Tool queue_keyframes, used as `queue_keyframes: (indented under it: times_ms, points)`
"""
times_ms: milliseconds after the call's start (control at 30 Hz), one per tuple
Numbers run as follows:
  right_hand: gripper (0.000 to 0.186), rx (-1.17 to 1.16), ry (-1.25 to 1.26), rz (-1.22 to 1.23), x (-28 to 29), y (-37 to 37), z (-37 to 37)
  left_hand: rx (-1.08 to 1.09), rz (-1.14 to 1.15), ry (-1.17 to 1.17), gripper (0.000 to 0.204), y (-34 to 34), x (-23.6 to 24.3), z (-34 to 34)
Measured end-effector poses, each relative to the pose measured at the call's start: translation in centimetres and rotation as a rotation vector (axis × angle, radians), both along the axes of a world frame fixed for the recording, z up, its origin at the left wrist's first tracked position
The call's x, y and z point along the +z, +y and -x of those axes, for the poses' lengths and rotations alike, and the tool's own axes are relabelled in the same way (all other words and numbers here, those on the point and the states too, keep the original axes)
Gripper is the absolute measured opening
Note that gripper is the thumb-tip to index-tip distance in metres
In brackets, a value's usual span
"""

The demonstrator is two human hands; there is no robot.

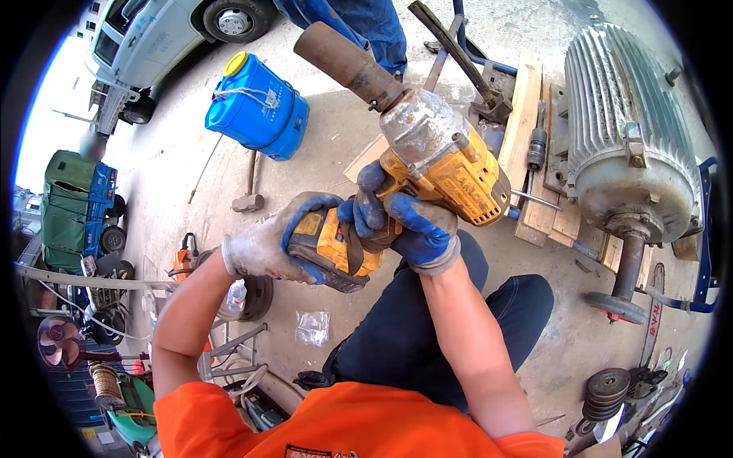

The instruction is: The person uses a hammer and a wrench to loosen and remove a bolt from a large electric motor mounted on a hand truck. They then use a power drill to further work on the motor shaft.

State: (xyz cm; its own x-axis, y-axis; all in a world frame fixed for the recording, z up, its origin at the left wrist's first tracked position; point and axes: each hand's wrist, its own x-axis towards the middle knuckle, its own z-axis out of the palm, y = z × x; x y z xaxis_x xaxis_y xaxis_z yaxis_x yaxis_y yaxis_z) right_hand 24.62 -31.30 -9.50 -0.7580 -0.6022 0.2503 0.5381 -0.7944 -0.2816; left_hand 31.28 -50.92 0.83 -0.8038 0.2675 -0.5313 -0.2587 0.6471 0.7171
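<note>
A worn yellow cordless impact wrench (462,179) is raised in front of me, its grey metal nose tipped up and to the left. On that nose sits a long rusty socket (347,65). My right hand (424,233), in a grey and blue work glove, wraps round the wrench's handle. My left hand (271,237), gloved the same way, grips the battery pack (340,252) at the foot of the handle. A dark strap hangs beside the handle. The palms and part of the grip are hidden.
To the right, a large finned electric motor (630,122) rests by wooden planks (527,114). A blue jug sprayer (259,107) and a hammer (248,202) are ahead left. Another person's blue trousers (374,30) show beyond the socket. Weight plates (607,389) lie lower right.
</note>
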Motion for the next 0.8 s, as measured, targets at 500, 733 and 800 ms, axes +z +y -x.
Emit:
queue_keyframes:
  times_ms: [500, 733, 800]
  points:
    - [0.041, 0.099, 0.012, -0.002, -0.4, -1.1, 1.0, 0.12, -0.08, 0.124, 0.098, -0.5, -2.7, -1.9]
    - [0.042, 0.064, -0.039, -0.073, -0.4, -1.0, 0.5, 0.125, -0.036, 0.119, 0.098, -0.5, -2.5, -1.9]
    - [0.045, 0.062, -0.016, -0.086, -0.3, -0.9, 0.6, 0.124, -0.052, 0.164, 0.098, -0.4, -3.0, -2.2]
